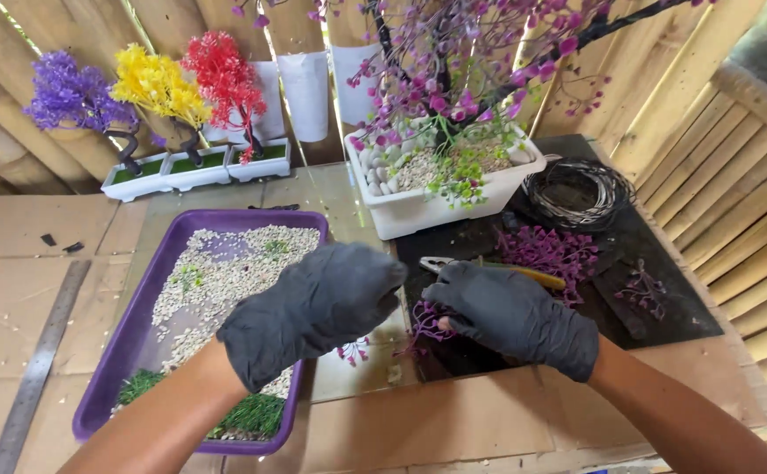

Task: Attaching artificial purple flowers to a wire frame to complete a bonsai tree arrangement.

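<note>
Both my hands wear dark grey gloves. My left hand (313, 312) hovers over the right edge of a purple tray (129, 338), fingers curled toward my right hand; small pink buds hang below it. My right hand (515, 316) pinches a sprig of purple-pink artificial flowers (427, 323) on a black mat (664, 298). The two hands nearly touch at the sprig. Pliers with a yellow handle (537, 276) lie just behind my right hand. Loose purple sprigs (552, 252) lie beyond them.
A white planter (418, 211) holds a pink artificial tree, pebbles and green sprigs. The purple tray holds white gravel and green fake grass. A wire coil (576, 189), three small trees (159, 88) in white pots, a metal ruler (36, 369), bamboo walls around.
</note>
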